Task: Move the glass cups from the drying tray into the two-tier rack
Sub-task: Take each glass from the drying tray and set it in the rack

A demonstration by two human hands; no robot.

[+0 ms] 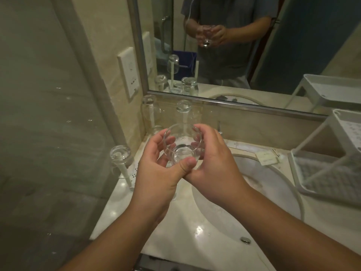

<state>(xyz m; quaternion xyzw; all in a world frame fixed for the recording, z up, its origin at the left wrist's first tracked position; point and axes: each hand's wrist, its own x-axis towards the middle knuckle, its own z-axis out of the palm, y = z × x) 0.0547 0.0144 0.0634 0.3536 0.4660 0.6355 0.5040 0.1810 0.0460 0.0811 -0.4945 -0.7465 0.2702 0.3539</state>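
Observation:
A clear glass cup (180, 147) is held upright between both hands above the counter's left part. My left hand (156, 171) wraps its left side with the thumb under the base. My right hand (213, 163) grips the right rim and side. Three more glass cups stand upside down on the pegs of the drying tray (134, 174): one at the near left (120, 156), one at the back left (149, 112), one at the back (184, 109). The white two-tier rack (320, 173) stands at the right, with both its perforated shelves bare.
A round white sink (244, 202) lies under my right forearm, with a white hose (293, 184) along its right rim. A mirror (234, 45) covers the back wall and reflects the person and the cups. A glass partition (48, 133) closes off the left. Paper cards (267, 158) lie by the sink.

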